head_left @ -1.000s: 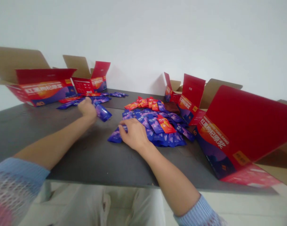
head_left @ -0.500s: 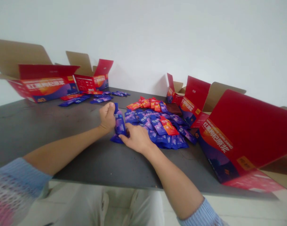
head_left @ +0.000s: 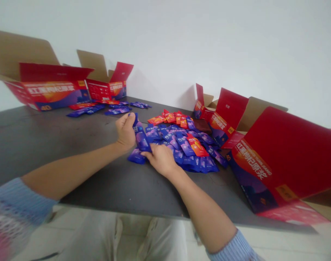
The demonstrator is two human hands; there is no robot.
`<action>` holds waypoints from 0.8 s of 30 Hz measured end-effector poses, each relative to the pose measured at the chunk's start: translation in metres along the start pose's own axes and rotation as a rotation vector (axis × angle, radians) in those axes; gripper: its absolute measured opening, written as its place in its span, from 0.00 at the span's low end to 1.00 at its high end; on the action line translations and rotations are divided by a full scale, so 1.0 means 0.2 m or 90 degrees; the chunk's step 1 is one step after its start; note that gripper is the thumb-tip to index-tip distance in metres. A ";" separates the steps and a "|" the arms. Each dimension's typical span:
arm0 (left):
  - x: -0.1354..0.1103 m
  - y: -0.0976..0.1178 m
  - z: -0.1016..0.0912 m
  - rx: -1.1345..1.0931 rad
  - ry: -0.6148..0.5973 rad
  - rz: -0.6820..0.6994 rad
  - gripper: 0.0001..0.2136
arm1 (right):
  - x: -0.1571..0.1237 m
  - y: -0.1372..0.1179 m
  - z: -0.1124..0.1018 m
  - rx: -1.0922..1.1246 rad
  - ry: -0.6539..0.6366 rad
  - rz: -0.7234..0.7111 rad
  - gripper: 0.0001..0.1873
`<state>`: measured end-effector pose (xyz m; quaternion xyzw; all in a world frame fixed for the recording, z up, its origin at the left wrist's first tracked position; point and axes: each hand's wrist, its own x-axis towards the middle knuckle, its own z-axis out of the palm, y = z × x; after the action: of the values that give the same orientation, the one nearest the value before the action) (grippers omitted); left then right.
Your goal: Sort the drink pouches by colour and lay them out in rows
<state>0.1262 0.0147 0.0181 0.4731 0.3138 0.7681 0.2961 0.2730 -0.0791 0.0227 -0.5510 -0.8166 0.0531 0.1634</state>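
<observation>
My left hand [head_left: 126,130] is closed on the upper end of a purple sachet [head_left: 141,136] with white lettering, held tilted above the table. My right hand [head_left: 162,158] is at the sachet's lower end, thumb and index finger closing on its corner; the other fingertips are hidden. Another purple sachet [head_left: 136,156] lies on the table just below, close to my right thumb. Beyond and to the right of my right hand spreads a heap of purple sachets [head_left: 185,145], with a red-orange sachet [head_left: 197,145] on top. More red-orange sachets [head_left: 170,117] lie at its back.
Open red cartons stand around the dark grey table [head_left: 105,185]: a large carton [head_left: 59,95] and a smaller carton [head_left: 118,90] at back left, several more, including a near carton [head_left: 252,163], on the right. Loose purple sachets [head_left: 118,110] lie by the left cartons. A white wall rises behind.
The held sachet has tilted, its lower end swinging right toward my right hand. Both hands have shifted slightly right. The view has moved a little.
</observation>
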 end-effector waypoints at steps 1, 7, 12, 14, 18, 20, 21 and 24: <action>0.00 0.01 0.00 -0.006 0.007 0.005 0.22 | 0.00 0.00 0.00 0.032 -0.004 0.004 0.15; -0.03 0.02 0.03 0.007 0.026 0.018 0.18 | -0.01 -0.01 -0.02 0.219 0.002 0.005 0.25; -0.08 0.00 0.01 0.039 -0.034 0.114 0.18 | -0.02 -0.02 -0.06 0.234 0.046 0.079 0.23; -0.09 0.00 0.00 0.079 -0.049 0.144 0.19 | -0.02 -0.02 -0.06 0.214 0.050 0.082 0.23; -0.10 0.00 -0.01 0.084 -0.084 0.121 0.20 | 0.00 -0.03 -0.04 0.178 0.031 0.071 0.22; -0.10 0.00 0.00 0.037 -0.097 0.085 0.19 | 0.01 -0.04 -0.03 0.168 0.018 0.073 0.22; -0.10 -0.01 0.00 0.017 -0.103 0.067 0.19 | 0.01 -0.04 -0.03 0.165 0.014 0.073 0.23; -0.11 -0.02 0.02 -0.009 -0.118 -0.005 0.16 | 0.01 -0.05 -0.02 0.150 0.024 0.070 0.25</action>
<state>0.1389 0.0009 0.0040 0.5385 0.2814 0.7222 0.3306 0.2653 -0.0808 0.0295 -0.5727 -0.7701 0.1473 0.2393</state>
